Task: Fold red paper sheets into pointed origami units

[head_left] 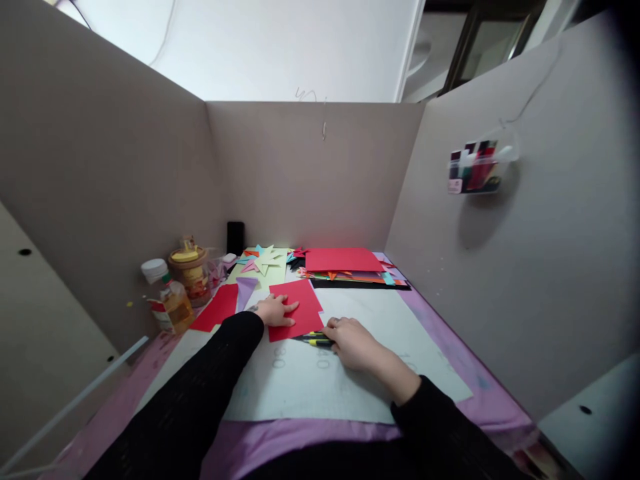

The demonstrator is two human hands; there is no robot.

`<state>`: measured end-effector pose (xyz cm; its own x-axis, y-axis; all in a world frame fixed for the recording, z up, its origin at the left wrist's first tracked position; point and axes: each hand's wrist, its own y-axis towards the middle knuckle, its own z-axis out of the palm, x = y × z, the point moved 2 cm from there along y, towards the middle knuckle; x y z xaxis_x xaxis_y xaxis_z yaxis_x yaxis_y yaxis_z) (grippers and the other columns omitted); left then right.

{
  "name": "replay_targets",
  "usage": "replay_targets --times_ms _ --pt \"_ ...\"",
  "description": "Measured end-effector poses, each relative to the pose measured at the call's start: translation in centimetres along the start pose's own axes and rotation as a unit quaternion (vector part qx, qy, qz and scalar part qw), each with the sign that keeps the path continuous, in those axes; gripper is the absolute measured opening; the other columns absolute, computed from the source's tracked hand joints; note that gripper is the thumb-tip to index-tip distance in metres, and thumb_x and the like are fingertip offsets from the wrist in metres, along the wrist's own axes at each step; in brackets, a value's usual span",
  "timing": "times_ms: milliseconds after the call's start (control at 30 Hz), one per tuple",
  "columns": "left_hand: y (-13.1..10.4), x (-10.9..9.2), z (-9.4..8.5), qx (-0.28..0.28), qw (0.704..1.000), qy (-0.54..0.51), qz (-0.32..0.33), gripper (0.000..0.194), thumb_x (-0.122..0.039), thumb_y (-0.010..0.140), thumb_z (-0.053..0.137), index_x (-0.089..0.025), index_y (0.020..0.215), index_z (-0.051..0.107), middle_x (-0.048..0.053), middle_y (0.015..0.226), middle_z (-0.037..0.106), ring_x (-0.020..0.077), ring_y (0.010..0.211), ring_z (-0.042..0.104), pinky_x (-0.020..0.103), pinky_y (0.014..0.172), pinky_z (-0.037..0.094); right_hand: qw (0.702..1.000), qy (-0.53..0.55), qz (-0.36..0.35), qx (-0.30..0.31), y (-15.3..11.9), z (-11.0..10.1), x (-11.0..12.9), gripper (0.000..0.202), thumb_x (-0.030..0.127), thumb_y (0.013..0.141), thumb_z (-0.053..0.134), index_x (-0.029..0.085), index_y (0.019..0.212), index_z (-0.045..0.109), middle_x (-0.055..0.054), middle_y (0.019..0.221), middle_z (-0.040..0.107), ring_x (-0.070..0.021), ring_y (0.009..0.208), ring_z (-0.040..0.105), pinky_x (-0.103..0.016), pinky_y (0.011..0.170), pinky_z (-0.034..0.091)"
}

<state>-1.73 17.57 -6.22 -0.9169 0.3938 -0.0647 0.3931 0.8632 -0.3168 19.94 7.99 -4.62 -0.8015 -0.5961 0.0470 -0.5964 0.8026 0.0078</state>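
Observation:
My left hand point(277, 311) lies flat with spread fingers on a red paper sheet point(305, 300), pressing it to the white board point(300, 393). At the sheet's lower right corner my right hand point(350, 341) is closed at the right end of a slim yellow-and-black tool point(319, 343). The tool points left along the paper's lower edge; its exact kind is too small to make out. Another piece of red paper point(219, 310) and a lilac paper piece point(245, 292) lie left of my left hand.
Red sheets point(345, 259) top a paper stack at the back. Paper stars point(267, 260) lie at back left, near a black phone-like object point(235, 237). A glue-like bottle point(175, 307) and a tub point(190, 270) line the left wall. Grey panels point(315, 173) enclose the table.

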Motion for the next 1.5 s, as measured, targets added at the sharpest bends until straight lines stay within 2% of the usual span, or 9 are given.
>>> replay_targets --times_ms 267,367,533,633,800,967,1200,1333,1500 --pt "-0.2 0.4 0.4 -0.035 0.999 -0.037 0.008 0.067 -0.059 0.074 0.057 -0.038 0.136 0.045 0.012 0.148 0.034 0.0473 0.13 0.029 0.062 0.092 0.034 0.988 0.077 -0.134 -0.004 1.7 -0.2 4.6 0.026 0.017 0.077 0.054 0.019 0.1 0.066 -0.009 0.098 0.065 -0.022 0.087 0.058 -0.03 0.076 0.039" --pt "-1.3 0.3 0.5 -0.081 0.995 -0.06 0.01 0.065 -0.057 0.075 0.056 -0.034 0.135 0.047 0.012 0.144 0.039 0.0431 0.128 0.034 0.055 0.094 0.036 0.982 0.146 -0.119 -0.022 0.7 -1.3 0.1 0.034 0.009 0.073 0.052 0.022 0.1 0.067 -0.005 0.096 0.064 -0.0189 0.089 0.058 -0.025 0.079 0.039" --pt "-3.6 0.2 0.5 -0.162 0.981 -0.109 0.007 0.052 -0.055 0.077 0.054 -0.021 0.117 0.059 0.015 0.118 0.055 0.0328 0.11 0.052 0.039 0.089 0.041 0.965 0.105 0.223 -0.084 -1.7 -1.1 -11.5 0.044 0.01 0.075 0.05 0.017 0.116 0.063 -0.011 0.108 0.061 -0.0238 0.097 0.058 -0.029 0.082 0.04" --pt "-4.4 0.2 0.9 -0.168 0.977 -0.134 -0.002 0.054 -0.052 0.062 0.069 -0.019 0.104 0.062 0.014 0.104 0.06 0.0341 0.099 0.055 0.038 0.081 0.043 0.949 0.08 0.298 -0.062 -2.2 0.5 -14.2 0.05 0.011 0.077 0.05 0.013 0.126 0.056 -0.017 0.113 0.059 -0.0267 0.101 0.058 -0.031 0.082 0.04" --pt "-4.4 -0.4 1.4 -0.164 0.969 -0.187 0.001 0.047 -0.039 0.05 0.077 -0.02 0.092 0.065 0.006 0.088 0.066 0.0251 0.078 0.06 0.029 0.065 0.043 0.961 0.082 0.258 -0.044 -1.3 1.3 -11.6 0.059 0.024 0.076 0.057 0.015 0.134 0.049 -0.018 0.122 0.054 -0.032 0.109 0.052 -0.036 0.084 0.04" --pt "-6.2 1.7 -0.1 -0.221 0.947 -0.233 -0.022 0.029 -0.045 0.077 0.053 -0.019 0.072 0.066 0.001 0.075 0.068 0.0185 0.071 0.062 0.023 0.062 0.044 0.975 0.137 0.159 -0.071 1.3 -1.0 -7.8 0.065 0.034 0.074 0.062 0.02 0.136 0.047 -0.015 0.135 0.047 -0.0334 0.119 0.045 -0.039 0.096 0.034" --pt "-13.2 9.9 -3.0 -0.351 0.87 -0.175 -0.299 0.04 -0.032 0.086 0.036 -0.008 0.096 0.066 0.021 0.089 0.067 0.0361 0.086 0.062 0.041 0.071 0.045 0.927 0.326 0.162 -0.094 7.0 0.3 -6.1 0.06 0.03 0.068 0.072 0.018 0.125 0.057 -0.014 0.122 0.057 -0.0294 0.111 0.053 -0.037 0.096 0.037" --pt "-13.1 6.8 -2.3 -0.374 0.865 -0.075 -0.327 0.039 -0.029 0.084 0.043 -0.007 0.112 0.059 0.028 0.114 0.056 0.042 0.105 0.054 0.047 0.079 0.042 0.875 0.419 0.226 -0.09 9.5 2.7 -5.7 0.05 0.026 0.078 0.067 0.016 0.125 0.052 -0.013 0.115 0.06 -0.0232 0.098 0.061 -0.031 0.081 0.048" --pt "-8.8 0.9 0.4 -0.227 0.96 -0.117 -0.119 0.017 -0.024 0.071 0.061 -0.023 0.087 0.067 0.007 0.096 0.066 0.0238 0.087 0.061 0.028 0.069 0.043 0.812 0.509 0.281 -0.048 11.8 3.6 -6.0 0.034 0.032 0.09 0.057 0.014 0.119 0.054 -0.01 0.115 0.058 -0.0218 0.096 0.061 -0.039 0.08 0.053"
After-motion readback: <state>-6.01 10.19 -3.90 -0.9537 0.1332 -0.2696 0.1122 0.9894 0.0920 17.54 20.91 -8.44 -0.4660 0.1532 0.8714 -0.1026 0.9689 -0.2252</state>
